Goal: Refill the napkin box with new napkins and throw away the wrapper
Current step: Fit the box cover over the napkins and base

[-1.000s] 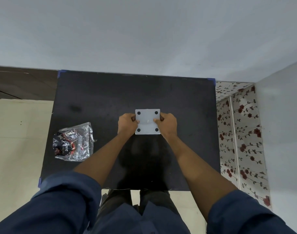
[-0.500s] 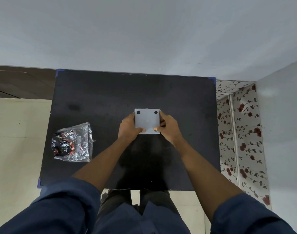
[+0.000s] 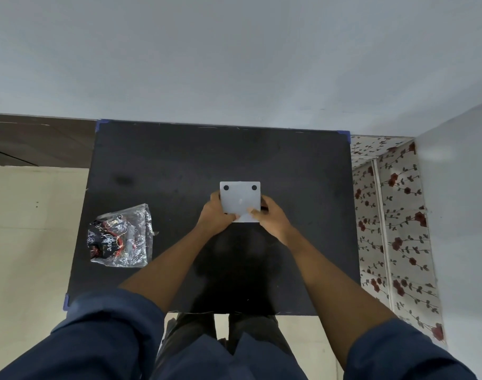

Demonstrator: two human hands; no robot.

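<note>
Thumbs point(image 3: 252, 211) — now atop box point(image 3: 239, 200)

Navy sleeves point(image 3: 108, 333) (rolled above the elbows), dark trousers point(image 3: 250, 330).

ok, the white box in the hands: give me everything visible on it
The square white plastic-looking napkin box sits mid-table on the black tabletop, its flat matte face up. Two round black pads show at the far corners; the near corners are covered by fingers. A faint mark sits near the centre. The left hand and right hand grip its near sides, thumbs pressing the near edge. Whether it is lifted cannot be told.
</note>
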